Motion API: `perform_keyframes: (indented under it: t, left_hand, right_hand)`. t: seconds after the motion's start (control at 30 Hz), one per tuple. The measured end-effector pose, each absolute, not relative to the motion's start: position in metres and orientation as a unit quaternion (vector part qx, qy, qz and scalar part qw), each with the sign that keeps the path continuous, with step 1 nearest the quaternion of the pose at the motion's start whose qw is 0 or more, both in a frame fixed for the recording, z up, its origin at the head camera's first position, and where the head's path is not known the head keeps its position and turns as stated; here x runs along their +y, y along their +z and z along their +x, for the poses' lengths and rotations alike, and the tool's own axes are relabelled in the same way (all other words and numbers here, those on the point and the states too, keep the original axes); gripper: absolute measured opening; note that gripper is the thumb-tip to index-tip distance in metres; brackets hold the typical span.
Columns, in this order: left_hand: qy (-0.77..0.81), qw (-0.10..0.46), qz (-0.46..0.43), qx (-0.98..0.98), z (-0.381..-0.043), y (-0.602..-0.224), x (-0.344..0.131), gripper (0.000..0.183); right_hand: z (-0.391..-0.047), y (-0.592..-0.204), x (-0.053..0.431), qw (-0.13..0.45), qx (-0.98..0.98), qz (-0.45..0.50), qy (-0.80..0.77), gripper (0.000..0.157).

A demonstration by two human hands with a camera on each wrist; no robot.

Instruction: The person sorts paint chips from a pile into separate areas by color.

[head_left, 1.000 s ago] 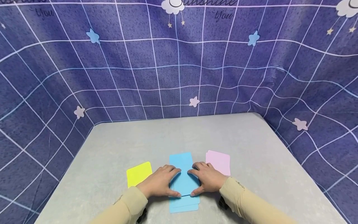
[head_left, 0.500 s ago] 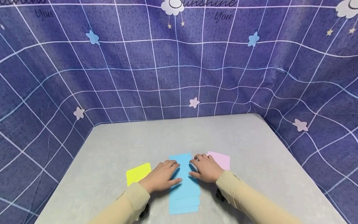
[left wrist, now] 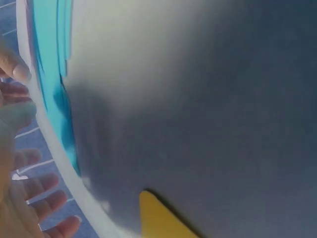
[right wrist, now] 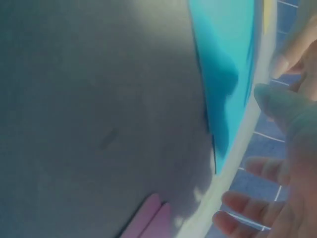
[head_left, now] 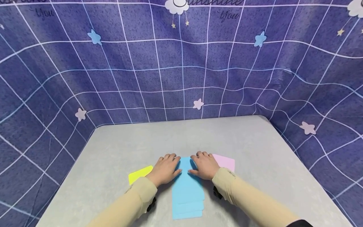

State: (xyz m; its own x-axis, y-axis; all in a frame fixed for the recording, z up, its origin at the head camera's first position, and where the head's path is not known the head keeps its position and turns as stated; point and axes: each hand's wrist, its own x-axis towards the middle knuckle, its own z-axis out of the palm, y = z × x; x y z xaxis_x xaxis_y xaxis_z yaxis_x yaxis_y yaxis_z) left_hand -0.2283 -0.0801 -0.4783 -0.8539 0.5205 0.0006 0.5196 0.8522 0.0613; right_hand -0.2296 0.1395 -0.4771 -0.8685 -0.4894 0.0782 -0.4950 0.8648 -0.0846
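Observation:
A column of overlapping light blue cards (head_left: 187,192) lies on the grey table, its near edges stepped. Over its far left side is my left hand (head_left: 165,168), palm down with loosely bent fingers and the thumb over the cards. My right hand (head_left: 204,164) mirrors it on the far right side, thumb pointing at the other thumb. A strip of blue shows between them. Neither hand grips anything. In the left wrist view, spread fingers (left wrist: 47,186) stand apart from the blue cards (left wrist: 49,44); in the right wrist view, the fingers (right wrist: 252,206) do likewise.
A yellow card (head_left: 139,175) lies left of the column, partly behind my left forearm. Pink cards (head_left: 226,162) lie to the right, partly covered by my right hand and sleeve. Behind the grey table (head_left: 136,138) hangs a purple-blue gridded cloth (head_left: 139,78) with stars.
Both hands have slid away from me along the blue cards, from the middle to the far end. The thumbs have left the stepped near edges, which now show uncovered.

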Motion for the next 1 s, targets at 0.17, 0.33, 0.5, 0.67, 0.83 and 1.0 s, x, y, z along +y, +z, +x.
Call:
perform_keyframes:
  t: [0.17, 0.33, 0.5, 0.67, 0.83, 1.0]
  left_hand:
    - [0.023, 0.033, 0.26, 0.965, -0.23, -0.483, -0.08, 0.066]
    - [0.023, 0.045, 0.266, 0.963, -0.232, -0.488, -0.081, 0.069]
    - [0.026, 0.063, 0.268, 0.961, -0.234, -0.489, -0.081, 0.077]
    - [0.028, 0.079, 0.273, 0.958, -0.233, -0.489, -0.08, 0.09]
    - [0.032, 0.085, 0.275, 0.957, -0.233, -0.489, -0.081, 0.095]
    - [0.029, 0.087, 0.275, 0.957, -0.233, -0.49, -0.082, 0.092]
  right_hand:
    - [-0.229, -0.481, 0.139, 0.022, -0.966, 0.255, 0.043, 0.066]
    - [-0.229, -0.483, 0.139, 0.003, -0.967, 0.252, 0.045, 0.067]
    - [-0.231, -0.484, 0.139, -0.012, -0.967, 0.253, 0.038, 0.07]
    - [-0.229, -0.485, 0.139, -0.023, -0.964, 0.262, 0.037, 0.075]
    - [-0.228, -0.483, 0.141, -0.033, -0.961, 0.269, 0.047, 0.083]
    - [-0.225, -0.479, 0.142, -0.051, -0.959, 0.275, 0.046, 0.091]
